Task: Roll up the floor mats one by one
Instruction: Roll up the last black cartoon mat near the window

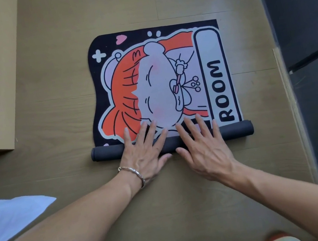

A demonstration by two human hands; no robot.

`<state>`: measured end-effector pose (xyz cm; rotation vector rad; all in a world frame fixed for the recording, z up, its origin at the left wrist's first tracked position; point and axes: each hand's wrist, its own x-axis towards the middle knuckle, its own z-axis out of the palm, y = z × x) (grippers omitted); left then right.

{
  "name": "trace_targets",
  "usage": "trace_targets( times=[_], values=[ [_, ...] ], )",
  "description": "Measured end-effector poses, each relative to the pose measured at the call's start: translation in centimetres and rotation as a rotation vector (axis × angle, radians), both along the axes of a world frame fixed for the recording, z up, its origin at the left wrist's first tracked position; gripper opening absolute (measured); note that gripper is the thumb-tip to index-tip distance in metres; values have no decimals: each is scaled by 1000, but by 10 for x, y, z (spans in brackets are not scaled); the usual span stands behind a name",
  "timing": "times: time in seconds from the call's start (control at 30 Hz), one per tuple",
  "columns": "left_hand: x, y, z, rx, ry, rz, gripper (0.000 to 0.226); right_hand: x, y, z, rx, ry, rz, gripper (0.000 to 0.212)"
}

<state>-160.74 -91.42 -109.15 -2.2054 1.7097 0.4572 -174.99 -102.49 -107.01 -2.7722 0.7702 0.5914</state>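
From the head camera, the mat [159, 78] lay on the wood floor [167, 202], its near edge already a tight roll [105, 153]. Your left hand [144, 153] and right hand [202, 147] pressed flat, fingers spread, gripping nothing; keeping both level should have rolled it straight. No containers showed.

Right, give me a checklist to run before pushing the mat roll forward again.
1. Left hand flat on the roll: ok.
2. Right hand flat on the roll: ok.
3. Roll ends even, no telescoping: ok.
4. Unrolled part of the cartoon mat lying flat ahead: ok.
5. Wood floor beyond the mat free of obstacles: ok.
6. Roll tightness inside: cannot tell.
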Motion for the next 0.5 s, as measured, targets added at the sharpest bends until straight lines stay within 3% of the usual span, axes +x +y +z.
trace_targets(
  times=[0.23, 0.4, 0.5],
  values=[
    [21, -21, 5, 70, 34, -30, 71, 1, -3, -7, 1, 7, -2, 65],
    [30, -30, 10, -30, 47, 64, 73, 33, -25, -9, 6, 36, -43, 75],
    [24, -21, 9, -103, 0, -28, 66, 46, -41, -12, -40, 24, -41, 72]
  ],
)
